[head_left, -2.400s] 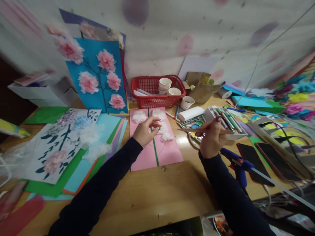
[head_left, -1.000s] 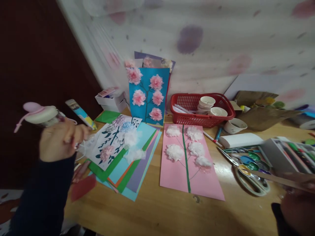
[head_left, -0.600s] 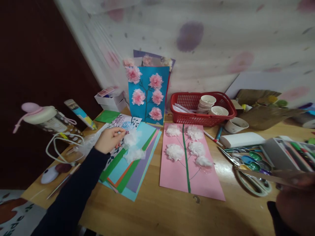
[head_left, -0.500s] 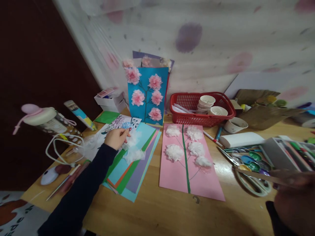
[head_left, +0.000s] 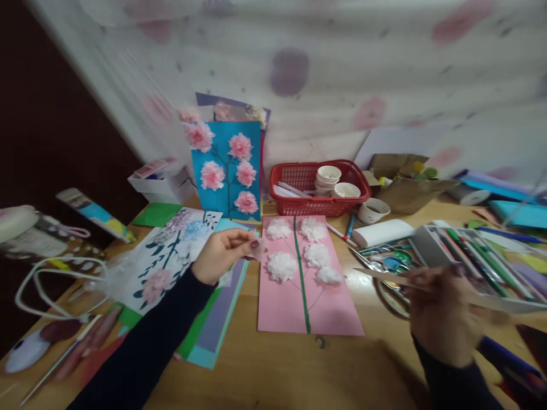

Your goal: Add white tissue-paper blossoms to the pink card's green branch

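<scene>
Between the thumb and fingers of my left hand (head_left: 224,255) is a small piece of white tissue paper (head_left: 258,250), just left of the pink paper sheet (head_left: 273,313). That sheet lies flat, with a green stem (head_left: 301,279) down its middle, thin drawn branches and several fluffy white tissue flowers (head_left: 282,266). My right hand (head_left: 444,316), blurred, is closed on a flat wooden stick (head_left: 378,275) that points left toward the sheet. The stick passes over the scissors (head_left: 391,304) and near the paint palette (head_left: 393,263).
A blue card with pink flowers (head_left: 226,196) stands behind. To its right is a red basket (head_left: 294,204) with paper cups. A grey box of markers (head_left: 444,253) stands at right. Coloured papers (head_left: 209,341), a flower print (head_left: 171,250) and a white cable (head_left: 43,310) lie at left.
My left hand has lifted tissue from the coloured papers and moved right, toward the pink sheet. My right hand has come inward with the stick. The view has turned right.
</scene>
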The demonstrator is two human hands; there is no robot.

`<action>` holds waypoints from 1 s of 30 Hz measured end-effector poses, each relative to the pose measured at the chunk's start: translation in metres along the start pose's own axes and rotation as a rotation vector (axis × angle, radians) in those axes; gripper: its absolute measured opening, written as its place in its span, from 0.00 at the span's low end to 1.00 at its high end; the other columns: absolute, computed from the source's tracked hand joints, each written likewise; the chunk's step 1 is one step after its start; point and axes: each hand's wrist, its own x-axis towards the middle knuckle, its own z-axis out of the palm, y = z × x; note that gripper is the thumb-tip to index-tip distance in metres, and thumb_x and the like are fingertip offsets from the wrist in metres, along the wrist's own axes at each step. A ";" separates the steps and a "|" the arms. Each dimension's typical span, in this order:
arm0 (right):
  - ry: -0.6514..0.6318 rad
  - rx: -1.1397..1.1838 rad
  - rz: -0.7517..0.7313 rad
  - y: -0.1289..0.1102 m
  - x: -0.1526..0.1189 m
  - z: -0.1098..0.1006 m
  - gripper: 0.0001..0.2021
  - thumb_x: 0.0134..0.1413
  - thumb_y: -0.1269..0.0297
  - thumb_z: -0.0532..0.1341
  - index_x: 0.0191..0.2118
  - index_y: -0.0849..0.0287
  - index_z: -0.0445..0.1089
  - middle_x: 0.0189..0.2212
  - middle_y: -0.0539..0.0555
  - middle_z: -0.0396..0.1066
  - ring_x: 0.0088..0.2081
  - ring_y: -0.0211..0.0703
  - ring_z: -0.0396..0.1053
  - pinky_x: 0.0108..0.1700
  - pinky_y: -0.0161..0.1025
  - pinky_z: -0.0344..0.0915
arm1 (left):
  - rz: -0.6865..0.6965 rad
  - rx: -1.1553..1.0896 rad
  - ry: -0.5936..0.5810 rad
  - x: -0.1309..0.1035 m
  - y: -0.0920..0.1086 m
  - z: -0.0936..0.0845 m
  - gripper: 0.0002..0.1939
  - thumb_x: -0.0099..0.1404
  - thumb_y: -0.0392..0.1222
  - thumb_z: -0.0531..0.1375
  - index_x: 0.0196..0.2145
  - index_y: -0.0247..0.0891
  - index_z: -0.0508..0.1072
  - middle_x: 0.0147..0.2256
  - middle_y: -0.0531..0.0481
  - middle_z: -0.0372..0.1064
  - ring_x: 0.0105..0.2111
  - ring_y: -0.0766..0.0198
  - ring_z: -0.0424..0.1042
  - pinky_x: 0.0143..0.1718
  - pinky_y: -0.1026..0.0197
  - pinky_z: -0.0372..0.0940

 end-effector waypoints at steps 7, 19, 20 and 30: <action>-0.287 0.082 0.137 0.008 -0.024 0.006 0.20 0.54 0.51 0.61 0.19 0.59 0.66 0.14 0.47 0.62 0.16 0.33 0.61 0.20 0.33 0.57 | -0.076 -0.328 -0.267 0.001 -0.001 0.107 0.12 0.50 0.40 0.69 0.32 0.33 0.76 0.34 0.46 0.78 0.36 0.63 0.75 0.42 0.62 0.66; -0.351 0.059 0.260 0.023 -0.032 -0.002 0.20 0.59 0.53 0.58 0.21 0.59 0.67 0.16 0.47 0.63 0.18 0.33 0.62 0.23 0.33 0.57 | -0.340 -0.454 -0.238 0.003 -0.022 0.132 0.10 0.46 0.30 0.67 0.31 0.31 0.77 0.29 0.47 0.77 0.29 0.65 0.75 0.36 0.62 0.70; -0.347 0.065 0.265 0.023 -0.032 -0.002 0.20 0.58 0.53 0.58 0.20 0.59 0.67 0.16 0.47 0.63 0.18 0.33 0.62 0.23 0.33 0.57 | -0.339 -0.456 -0.243 0.004 -0.023 0.132 0.10 0.47 0.29 0.66 0.30 0.30 0.77 0.28 0.47 0.77 0.29 0.65 0.76 0.36 0.62 0.70; -0.288 0.085 0.263 0.022 -0.030 0.000 0.19 0.57 0.53 0.59 0.19 0.59 0.66 0.14 0.46 0.62 0.17 0.33 0.61 0.21 0.32 0.57 | -0.433 -0.472 -0.307 0.002 -0.020 0.132 0.07 0.53 0.27 0.62 0.31 0.30 0.70 0.26 0.45 0.76 0.28 0.60 0.78 0.42 0.54 0.71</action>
